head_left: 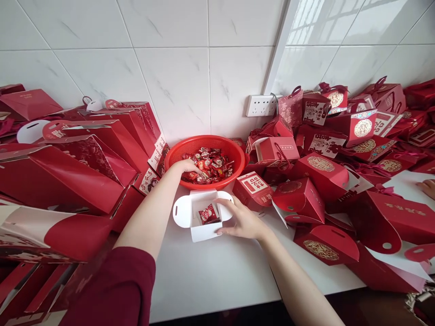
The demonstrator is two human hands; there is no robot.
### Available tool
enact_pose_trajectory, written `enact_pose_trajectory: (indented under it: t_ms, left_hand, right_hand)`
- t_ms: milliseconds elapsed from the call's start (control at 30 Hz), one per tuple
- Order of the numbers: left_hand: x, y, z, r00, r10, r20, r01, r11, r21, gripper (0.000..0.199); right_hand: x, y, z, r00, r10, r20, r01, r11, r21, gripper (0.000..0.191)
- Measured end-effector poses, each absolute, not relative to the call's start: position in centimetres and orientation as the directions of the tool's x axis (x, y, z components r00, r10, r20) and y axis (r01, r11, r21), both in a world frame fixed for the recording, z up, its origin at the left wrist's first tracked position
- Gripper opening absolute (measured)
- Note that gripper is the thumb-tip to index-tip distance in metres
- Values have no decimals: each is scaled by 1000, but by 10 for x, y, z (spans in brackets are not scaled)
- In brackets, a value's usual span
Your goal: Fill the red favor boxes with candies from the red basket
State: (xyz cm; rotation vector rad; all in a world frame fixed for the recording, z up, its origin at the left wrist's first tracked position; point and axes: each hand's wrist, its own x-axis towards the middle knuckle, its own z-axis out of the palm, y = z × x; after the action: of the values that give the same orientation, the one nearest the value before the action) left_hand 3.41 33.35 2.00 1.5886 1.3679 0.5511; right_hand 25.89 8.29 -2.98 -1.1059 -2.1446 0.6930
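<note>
In the middle of the table an open candy box (205, 232), white inside, has its flaps spread. Inside the box lies a red wrapped candy (208, 213), and something dark shows beneath it. My right hand (243, 220) grips the box's right side, thumb at the near edge and fingers over the right flap. Behind the box stands a red-orange plastic basket (176, 155) holding many red wrapped candies (217, 164). My left hand (189, 166) reaches into the basket from the left. Its fingers are curled down among the candies, and what they pinch is hidden.
Red folded boxes (88, 167) stand stacked along the left. More red boxes (321, 170) are heaped on the right. A socket strip (261, 105) is on the tiled wall behind. At the right edge another person's hand (427, 187) shows.
</note>
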Motion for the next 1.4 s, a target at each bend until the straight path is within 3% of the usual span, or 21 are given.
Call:
enact_pose_trajectory:
  t_ms: [200, 333, 500, 733, 1100, 1200, 1300, 1400]
  left_hand:
    - [29, 323, 30, 395, 890, -228, 379, 68, 923, 45]
    - [28, 319, 33, 456, 833, -314, 343, 161, 925, 55]
    - [29, 322, 31, 458, 820, -344, 318, 210, 925, 50]
    - [28, 315, 29, 404, 869, -288, 340, 149, 928, 29]
    - [50, 289, 48, 421, 907, -15, 337, -141, 931, 31]
    - [49, 250, 78, 556, 830, 46, 266, -231, 936, 34]
    - [40, 191, 112, 775, 628, -74, 271, -224, 936, 29]
    - [28, 139, 127, 861, 480, -166, 371, -373, 850, 23]
  right_hand:
    - [259, 84, -34, -458, 848, 268, 502, 495, -709, 86]
    - [259, 85, -37, -454, 852, 260, 495, 484, -721, 86]
    - [259, 85, -36, -462, 846, 265, 480, 490, -727, 85]
    - [258, 84, -35, -466, 847, 255, 500, 490, -714, 84]
    - [257, 82, -34, -456, 828, 326, 533, 548, -645, 79]
    - [256, 80, -32, -491, 785, 377, 570, 617, -542, 74]
    - [255, 79, -30, -537, 750, 386, 594, 662, -458, 67]
    - [255, 77, -30, -550, 741, 385, 606, 671, -427, 65]
